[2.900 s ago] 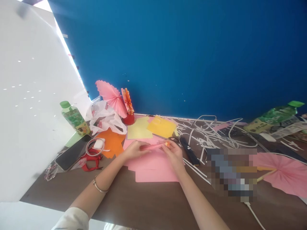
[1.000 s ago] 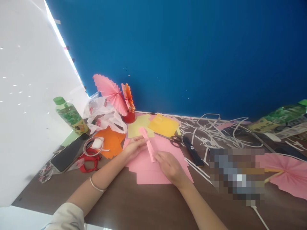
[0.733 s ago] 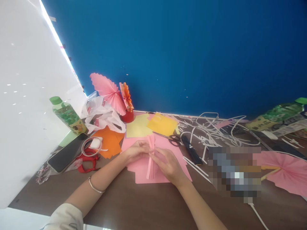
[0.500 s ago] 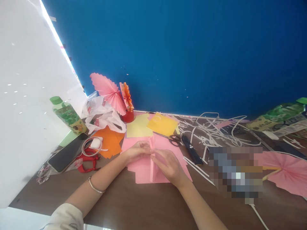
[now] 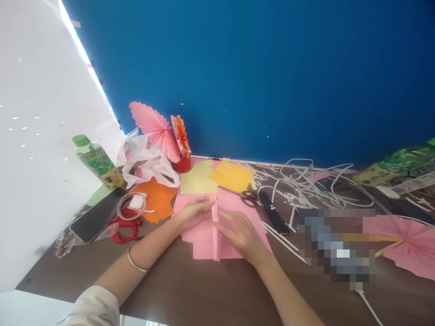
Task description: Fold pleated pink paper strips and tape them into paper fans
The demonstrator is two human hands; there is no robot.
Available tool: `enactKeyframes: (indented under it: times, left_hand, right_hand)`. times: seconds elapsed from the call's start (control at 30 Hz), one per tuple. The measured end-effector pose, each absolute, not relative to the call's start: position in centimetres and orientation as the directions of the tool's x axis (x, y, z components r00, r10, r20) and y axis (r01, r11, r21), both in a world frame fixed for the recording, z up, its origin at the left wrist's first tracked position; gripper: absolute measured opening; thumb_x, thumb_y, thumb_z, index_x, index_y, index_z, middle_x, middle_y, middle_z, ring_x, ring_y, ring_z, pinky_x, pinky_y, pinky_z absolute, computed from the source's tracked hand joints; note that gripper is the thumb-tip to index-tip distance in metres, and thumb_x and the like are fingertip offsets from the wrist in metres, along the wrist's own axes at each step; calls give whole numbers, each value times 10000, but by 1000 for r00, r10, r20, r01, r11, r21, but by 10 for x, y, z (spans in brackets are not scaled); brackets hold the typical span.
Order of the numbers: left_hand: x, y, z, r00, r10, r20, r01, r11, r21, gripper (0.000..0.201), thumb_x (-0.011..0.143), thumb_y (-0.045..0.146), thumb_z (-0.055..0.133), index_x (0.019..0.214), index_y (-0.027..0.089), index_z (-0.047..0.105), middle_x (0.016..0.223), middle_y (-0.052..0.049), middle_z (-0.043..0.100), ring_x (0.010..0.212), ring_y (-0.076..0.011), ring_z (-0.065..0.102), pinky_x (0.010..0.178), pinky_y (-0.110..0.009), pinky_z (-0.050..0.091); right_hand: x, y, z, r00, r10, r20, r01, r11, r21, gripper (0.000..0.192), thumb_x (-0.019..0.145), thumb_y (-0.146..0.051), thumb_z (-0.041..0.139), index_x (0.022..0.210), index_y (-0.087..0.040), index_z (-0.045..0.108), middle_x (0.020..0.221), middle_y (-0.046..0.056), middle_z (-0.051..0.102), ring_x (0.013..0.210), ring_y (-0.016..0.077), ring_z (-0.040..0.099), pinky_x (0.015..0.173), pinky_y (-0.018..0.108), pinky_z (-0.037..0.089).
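Pleated pink strip (image 5: 215, 231) now flattened, both hands (image 5: 238, 233) alongside

A pixelated patch (image 5: 338, 246) right of the right hand (image 5: 239, 235) hides whatever lies there, and the picture's right edge cuts off the pink fan (image 5: 408, 242) beyond.

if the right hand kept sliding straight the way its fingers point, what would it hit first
The right hand points up-left, so it would first meet the folded pink paper strip its fingertips already touch, then probably the left hand.
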State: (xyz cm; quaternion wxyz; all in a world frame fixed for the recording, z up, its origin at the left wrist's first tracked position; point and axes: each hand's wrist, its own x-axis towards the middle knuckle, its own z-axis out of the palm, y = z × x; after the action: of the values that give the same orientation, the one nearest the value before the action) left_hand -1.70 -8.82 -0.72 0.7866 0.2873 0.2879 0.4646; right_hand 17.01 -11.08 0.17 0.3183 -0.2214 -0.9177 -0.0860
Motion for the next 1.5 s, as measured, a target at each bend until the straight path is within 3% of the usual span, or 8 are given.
enactKeyframes:
  times: [0.2, 0.43, 0.77, 1.03, 1.3, 1.5]
  left_hand:
    - [-17, -87, -11, 343, 913, -220, -579, 390, 716, 205, 677, 216, 719, 843, 138, 628, 946, -71, 657, 717, -104, 600, 735, -264, 459]
    - [-18, -86, -14, 329, 909, -255, -559, 405, 724, 349, 630, 174, 750, 928, 162, 569, 904, -67, 667, 715, -124, 617, 672, -255, 480]
    - [-16, -86, -14, 241, 958, -158, -566, 271, 778, 299, 641, 224, 744, 875, 155, 571, 891, -59, 667, 725, -131, 622, 732, -296, 481]
    - [-15, -86, -15, 209, 972, -109, -536, 207, 819, 309, 615, 222, 757, 878, 163, 606, 765, -16, 665, 732, -140, 624, 730, -296, 471]
    - [-17, -88, -14, 224, 968, -109, -434, 199, 879, 275, 619, 216, 750, 876, 162, 669, 910, -61, 668, 823, -147, 612, 739, -265, 471]
    - [-15, -89, -18, 234, 968, -87, -423, 182, 887, 241, 614, 205, 753, 837, 157, 675, 904, -68, 681, 847, -167, 622, 757, -285, 477]
  right_hand:
    - [169, -113, 2, -715, 336, 614, 464, 884, 56, 287, 825, -53, 508, 1057, -201, 590, 1016, 91, 650, 970, 201, 590, 764, 359, 501]
    - [164, -117, -1, -691, 293, 661, 408, 913, 21, 253, 822, -58, 514, 1020, -185, 607, 989, 87, 656, 1003, 192, 573, 803, 356, 493]
    - [168, -110, 0, -654, 396, 645, 451, 888, -88, 115, 813, -156, 564, 880, -211, 640, 1030, 97, 620, 976, 213, 564, 746, 362, 500]
    - [166, -106, 1, -497, 581, 645, 507, 797, -327, 132, 794, -329, 593, 748, -248, 687, 1001, 84, 599, 943, 229, 563, 776, 405, 507]
    - [171, -102, -7, -447, 708, 546, 583, 694, -423, 137, 745, -268, 643, 621, -215, 666, 1067, 93, 561, 1026, 272, 511, 799, 451, 502]
    - [173, -101, -9, -480, 719, 503, 610, 685, -398, 137, 748, -233, 637, 615, -203, 648, 1061, 98, 547, 1036, 268, 502, 821, 438, 491]
